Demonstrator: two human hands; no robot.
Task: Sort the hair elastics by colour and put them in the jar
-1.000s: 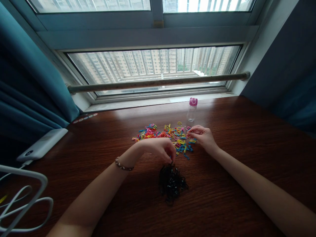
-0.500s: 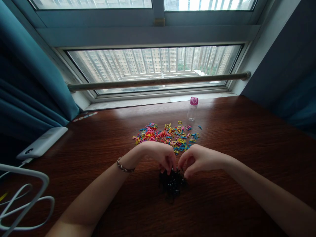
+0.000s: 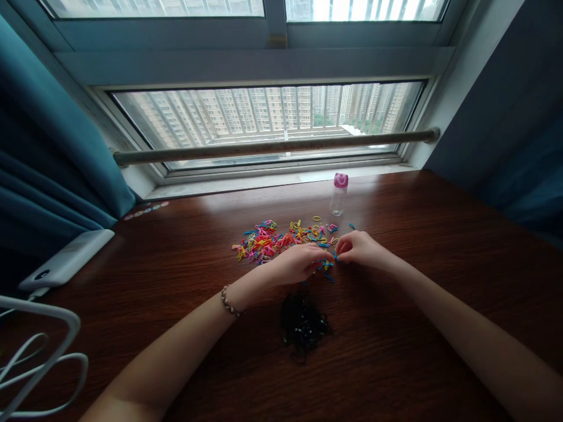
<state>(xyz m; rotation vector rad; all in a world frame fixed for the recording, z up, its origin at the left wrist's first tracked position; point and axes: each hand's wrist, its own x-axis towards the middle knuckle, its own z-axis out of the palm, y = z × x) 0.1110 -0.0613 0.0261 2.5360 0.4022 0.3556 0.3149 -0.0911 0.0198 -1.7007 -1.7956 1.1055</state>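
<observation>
We hold our left hand [image 3: 301, 261] and right hand [image 3: 358, 246] close to each other, with a blue band [image 3: 335, 257] right between their fingertips. Our right thumb and forefinger come nearly together beside it, and our left fingers stretch toward it; whether either pair is clamped on it we cannot tell, and it is too small for us to read its long axis.

Just nearer us than the left fingertips, a loose blue loop [image 3: 329, 277] lies flat, long and narrow, its long axis slanting down to the right. Beyond the left hand and to its left, we see the coloured bands [image 3: 264, 241] spread in a heap that runs sideways, in pink, red, orange, yellow and blue, thin and tangled, pointing every way. One yellow loop [image 3: 316, 218] lies past the grip, its oval long axis set crosswise. Nearer us, below the left hand, sits a glossy black heap [image 3: 304, 325] of tangled strands. Farther off, beyond the right hand, a clear bottle [image 3: 338, 202] with a pink cap [image 3: 341, 180] stands upright.
</observation>
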